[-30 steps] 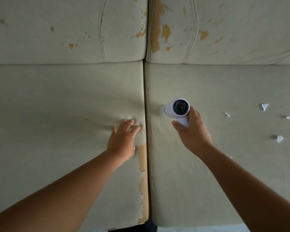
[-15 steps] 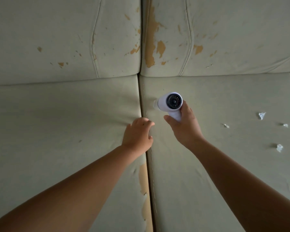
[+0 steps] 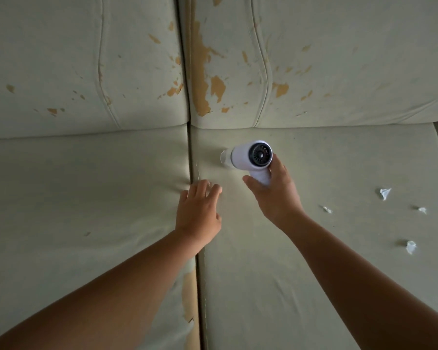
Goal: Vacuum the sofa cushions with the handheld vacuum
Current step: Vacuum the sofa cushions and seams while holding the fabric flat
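Shifted rightward across the seam since half a second ago, a person's left hand (image 3: 197, 213) now rests flat, fingers spread, on the right-hand pale green seat cushion (image 3: 301, 286), holding nothing. Their right hand (image 3: 273, 195) grips the handle of a white pistol-shaped handheld vacuum (image 3: 250, 157), its nozzle pointed left at the cushion just beside the dark seam (image 3: 196, 274). Four crumpled white paper scraps (image 3: 384, 193) lie well apart to the right. Peeling tan patches (image 3: 202, 72) scar the back cushions (image 3: 339, 59).
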